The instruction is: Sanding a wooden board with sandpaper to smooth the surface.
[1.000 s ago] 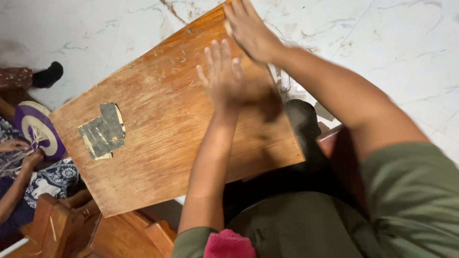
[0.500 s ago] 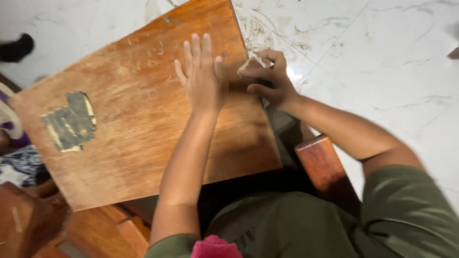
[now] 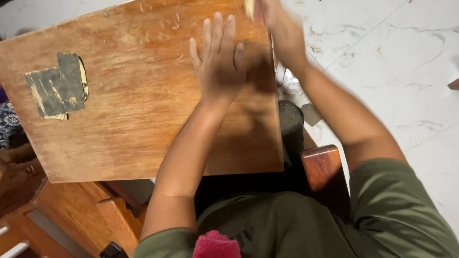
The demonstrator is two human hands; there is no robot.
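A brown wooden board [image 3: 124, 110], scratched and worn, lies flat before me. My left hand [image 3: 217, 64] rests on it palm down, fingers spread. Blurred with motion, my right hand [image 3: 277, 21] is at the board's far right edge, closed around a small pale piece [image 3: 249, 6], perhaps sandpaper; most of it is hidden. Folded dark sheets of sandpaper [image 3: 57, 86] lie on the board's left part, away from both hands.
White marble-patterned floor [image 3: 392, 62] stretches to the right, with pale scraps [image 3: 313, 114] near the board's edge. A reddish wooden block [image 3: 322, 165] sits by my right elbow. More wooden furniture parts [image 3: 71, 210] lie below left. A patterned cloth [image 3: 7, 124] shows at the left edge.
My right hand has moved away along the board's right edge, from beside my left hand to the far corner. My left hand stays pressed flat. The camera has come closer.
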